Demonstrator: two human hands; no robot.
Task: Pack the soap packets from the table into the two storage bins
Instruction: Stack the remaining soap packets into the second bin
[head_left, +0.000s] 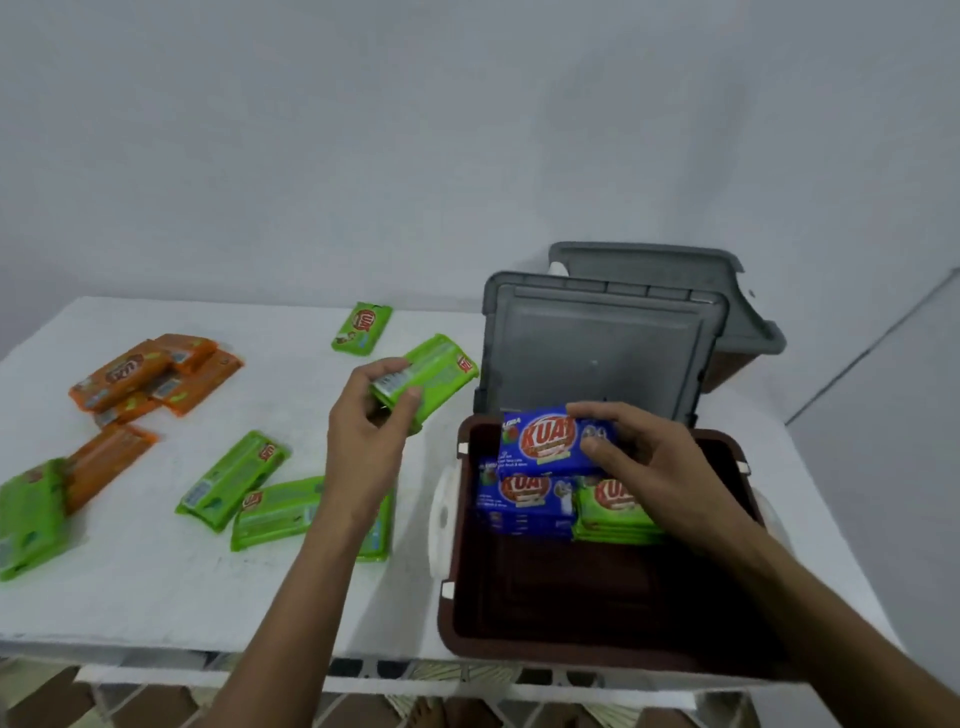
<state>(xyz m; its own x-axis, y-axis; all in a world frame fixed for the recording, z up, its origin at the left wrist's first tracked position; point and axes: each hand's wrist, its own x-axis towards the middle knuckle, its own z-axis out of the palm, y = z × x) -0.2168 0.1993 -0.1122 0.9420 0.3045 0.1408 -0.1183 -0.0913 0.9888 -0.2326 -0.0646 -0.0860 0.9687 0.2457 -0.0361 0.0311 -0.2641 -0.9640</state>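
Right hand (644, 460) grips blue packet (540, 441) crosswise.

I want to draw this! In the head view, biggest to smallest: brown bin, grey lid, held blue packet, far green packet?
1. brown bin
2. grey lid
3. held blue packet
4. far green packet
The green one lies farther away, so those two may really match.

The green rectangular soap packet (436, 374) in the left hand (363, 436) wears a thin plastic film, glossy and slightly crinkled. The blue rectangular soap packet (540, 441) gripped by the right hand (649, 467) has the same shiny wrap, as do the orange film-wrapped packets (130, 374). The dark brown rectangular plastic bin (571, 603) looks smooth, with a dull sheen. Its raised grey plastic lid (597, 353) is matt. The white flat surface (156, 597) is matt and faintly rough.
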